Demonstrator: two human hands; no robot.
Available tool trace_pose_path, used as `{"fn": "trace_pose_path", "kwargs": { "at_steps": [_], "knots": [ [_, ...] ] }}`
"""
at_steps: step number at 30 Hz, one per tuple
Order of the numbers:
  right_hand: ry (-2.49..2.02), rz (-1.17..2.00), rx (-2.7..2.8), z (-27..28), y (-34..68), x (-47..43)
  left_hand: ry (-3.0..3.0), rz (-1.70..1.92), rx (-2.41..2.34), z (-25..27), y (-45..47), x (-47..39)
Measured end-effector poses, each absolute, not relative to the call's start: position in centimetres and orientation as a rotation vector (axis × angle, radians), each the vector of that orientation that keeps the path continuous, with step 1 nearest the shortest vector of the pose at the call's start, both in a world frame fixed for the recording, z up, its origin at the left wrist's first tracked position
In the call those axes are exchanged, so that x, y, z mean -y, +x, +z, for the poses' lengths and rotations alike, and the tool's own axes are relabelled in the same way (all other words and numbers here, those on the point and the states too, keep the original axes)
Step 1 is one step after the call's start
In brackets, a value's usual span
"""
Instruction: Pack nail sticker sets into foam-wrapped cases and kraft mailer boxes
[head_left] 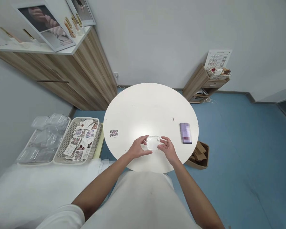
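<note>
A small transparent plastic box (153, 143) is held low over the near part of the round white table (147, 108). My left hand (138, 148) has it by the left edge, fingers at the upper corner and thumb stretched out below. At the right edge, my right hand (168, 149) pinches the box between thumb and fingers. Whether the box has a lid on or anything inside is too small to make out. To the left on the tabletop lies a card of press-on nails (113, 133), dark and purplish. A purple packet (186, 133), partly pixelated, lies on the right side.
Left of the table, a white basket (58, 157) holds several nail cards, and beside it are stacked transparent plastic boxes (46, 135). A cardboard box (206, 163) with brown pieces stands on the floor at right. Wooden cabinets (95, 70) stand behind.
</note>
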State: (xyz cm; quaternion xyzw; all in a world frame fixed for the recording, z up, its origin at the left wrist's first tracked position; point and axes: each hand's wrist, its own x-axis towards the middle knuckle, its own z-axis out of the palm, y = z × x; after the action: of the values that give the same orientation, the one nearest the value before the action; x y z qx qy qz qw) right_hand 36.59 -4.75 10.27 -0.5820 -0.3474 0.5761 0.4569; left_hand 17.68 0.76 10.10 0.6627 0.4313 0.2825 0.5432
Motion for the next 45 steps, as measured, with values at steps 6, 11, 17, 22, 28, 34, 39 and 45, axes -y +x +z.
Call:
{"fn": "trace_pose_path", "kwargs": {
  "at_steps": [6,11,17,22,28,34,39,45],
  "knots": [
    [-1.303,1.390,1.315,10.8,37.5,4.8,1.504,0.628,-0.952,10.4,17.5,-0.7],
    [-1.269,1.346,1.267,9.6,37.4,4.8,1.424,0.565,-0.908,9.7,18.0,-0.4],
    [-1.235,1.357,1.166,8.1,37.3,4.9,1.368,0.585,-0.872,8.9,18.3,0.0],
    [-1.168,1.446,0.941,7.6,37.7,4.4,1.488,0.561,-0.916,8.9,18.5,0.2],
    [-1.210,1.509,0.892,7.9,38.3,4.1,1.333,0.560,-0.964,8.2,18.9,0.7],
    [-1.285,1.515,1.080,8.9,38.8,4.0,1.169,0.482,-1.024,6.7,18.2,1.2],
    [-1.477,1.498,1.034,9.3,38.8,2.4,1.149,0.521,-1.041,5.7,18.2,2.3],
    [-1.606,1.658,0.899,8.2,37.6,1.4,1.106,0.543,-1.028,6.1,18.2,2.9]
  ]
}}
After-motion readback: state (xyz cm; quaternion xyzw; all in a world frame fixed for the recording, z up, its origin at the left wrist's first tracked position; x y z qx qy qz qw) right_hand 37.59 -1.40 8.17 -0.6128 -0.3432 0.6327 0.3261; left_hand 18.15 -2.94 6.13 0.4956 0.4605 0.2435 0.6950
